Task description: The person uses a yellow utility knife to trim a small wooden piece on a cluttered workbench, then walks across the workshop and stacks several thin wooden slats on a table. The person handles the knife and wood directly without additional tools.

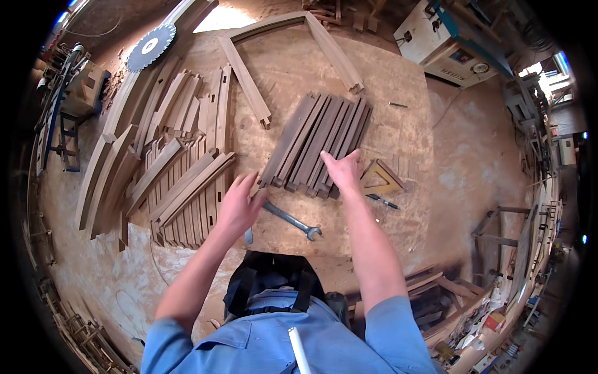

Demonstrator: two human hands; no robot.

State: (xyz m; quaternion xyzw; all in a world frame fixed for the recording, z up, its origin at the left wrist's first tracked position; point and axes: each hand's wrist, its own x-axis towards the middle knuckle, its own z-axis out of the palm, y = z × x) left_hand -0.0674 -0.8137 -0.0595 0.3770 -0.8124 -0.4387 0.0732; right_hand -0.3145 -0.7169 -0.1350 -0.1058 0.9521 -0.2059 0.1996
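A bundle of dark wooden slats [317, 140] lies side by side on the plywood worktable [398, 137] in front of me. My left hand [238, 206] is by the near left corner of the slats, thumb and fingers apart, with no thing visible in it. Over the near right part of the slats, my right hand [344, 171] has its thumb stretched out to the left. Its fingertips are at the slats; whether they press on them I cannot tell. An open-ended wrench [293, 221] lies between my forearms. Right of my right hand are a yellow triangular square [381, 179] and a dark pen [382, 201].
Lighter wooden parts [180, 187] are piled at the left, some with slots. A circular saw blade [151, 47] rests at the far left. A three-sided wooden frame [265, 25] lies at the back. A machine cabinet [445, 47] stands back right; scrap wood [451, 290] lies near right.
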